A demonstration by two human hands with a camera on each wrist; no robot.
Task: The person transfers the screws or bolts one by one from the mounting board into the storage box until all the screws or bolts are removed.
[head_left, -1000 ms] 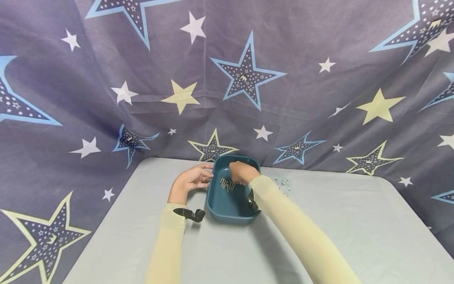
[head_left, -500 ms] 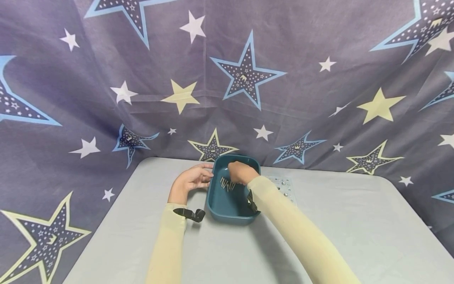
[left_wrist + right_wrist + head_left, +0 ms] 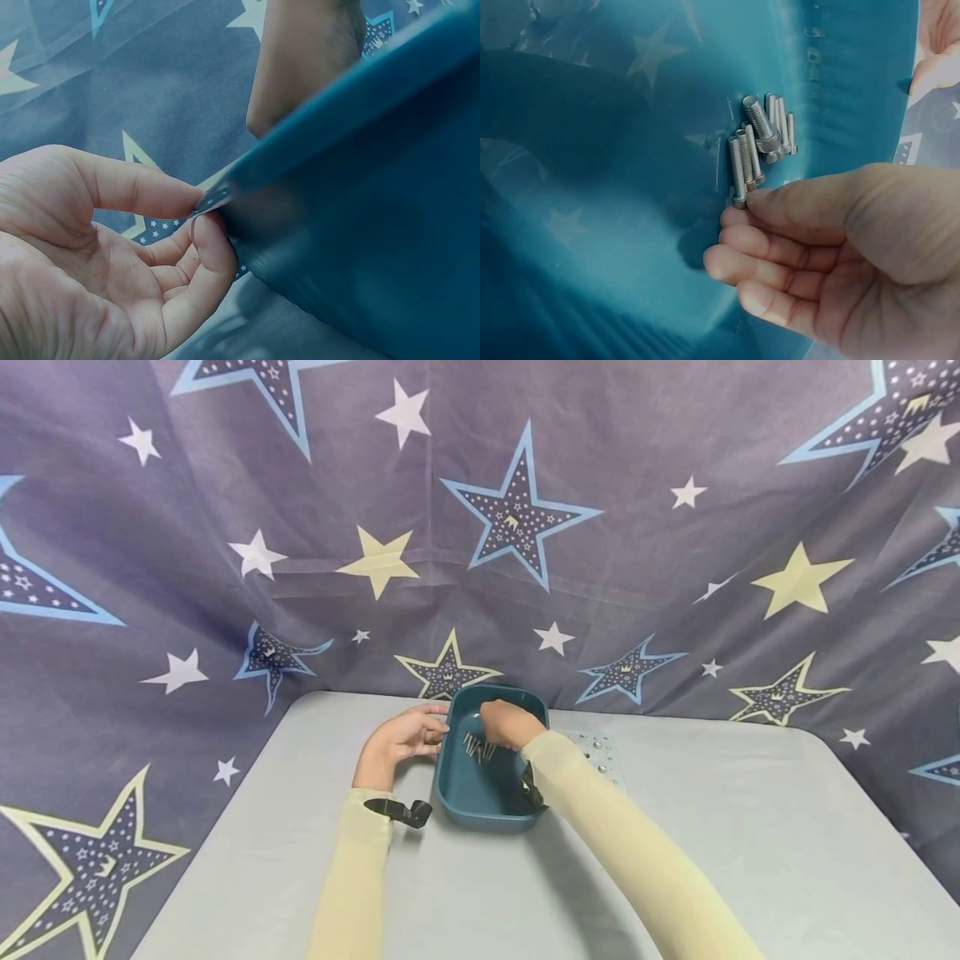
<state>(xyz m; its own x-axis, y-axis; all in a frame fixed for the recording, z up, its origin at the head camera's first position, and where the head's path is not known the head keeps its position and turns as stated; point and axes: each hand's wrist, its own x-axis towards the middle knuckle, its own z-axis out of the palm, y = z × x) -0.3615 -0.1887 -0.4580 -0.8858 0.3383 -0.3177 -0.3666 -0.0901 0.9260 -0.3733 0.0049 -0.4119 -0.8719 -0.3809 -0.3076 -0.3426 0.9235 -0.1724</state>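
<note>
A dark teal plastic bin stands on the table, with several silver bolts lying in a loose row on its floor. My right hand reaches down into the bin. In the right wrist view, thumb and forefinger of this right hand pinch the head end of the nearest bolt; a thicker bolt lies among the others. Outside the left wall, my left hand rests its fingertips against the bin. The left wrist view shows the left hand's thumb and forefinger right at the wall.
A clear sheet dotted with small silver pieces lies right of the bin, partly behind the right sleeve. The pale grey table reaches back to a purple star-patterned curtain, close behind the bin.
My right hand has moved slightly to the left inside the bin. The left hand keeps its place at the bin wall, and the view has shifted a little.
</note>
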